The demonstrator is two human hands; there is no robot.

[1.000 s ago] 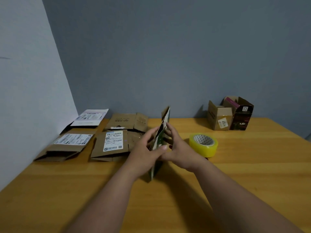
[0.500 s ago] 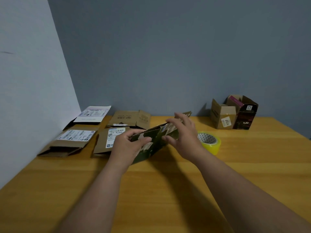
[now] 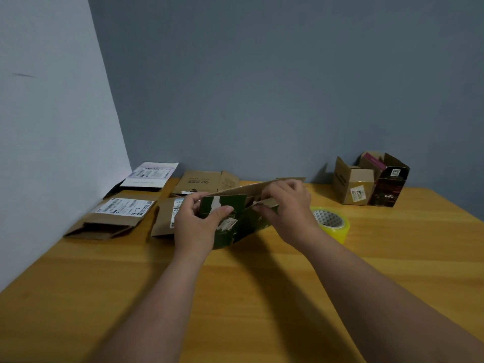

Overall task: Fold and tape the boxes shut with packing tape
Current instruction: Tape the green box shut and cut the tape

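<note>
I hold a dark green printed box point(image 3: 239, 224) with torn white patches just above the wooden table point(image 3: 262, 284), near its middle. My left hand point(image 3: 195, 226) grips its left end, thumb across a green flap. My right hand point(image 3: 288, 208) pinches a brown flap along its upper right edge. The box is partly opened, its brown inner side showing on top. A yellow roll of packing tape point(image 3: 332, 224) lies flat on the table just right of my right hand, partly hidden by it.
Several flattened brown boxes with white labels point(image 3: 115, 216) lie at the left, along the wall. Another flat box point(image 3: 207, 180) lies behind my hands. Two assembled boxes, one brown point(image 3: 353, 184) and one dark point(image 3: 387, 189), stand at the back right.
The green box has turned from standing on edge to lying lengthwise between my hands and has opened wider. My right hand has moved up onto its top flap.
</note>
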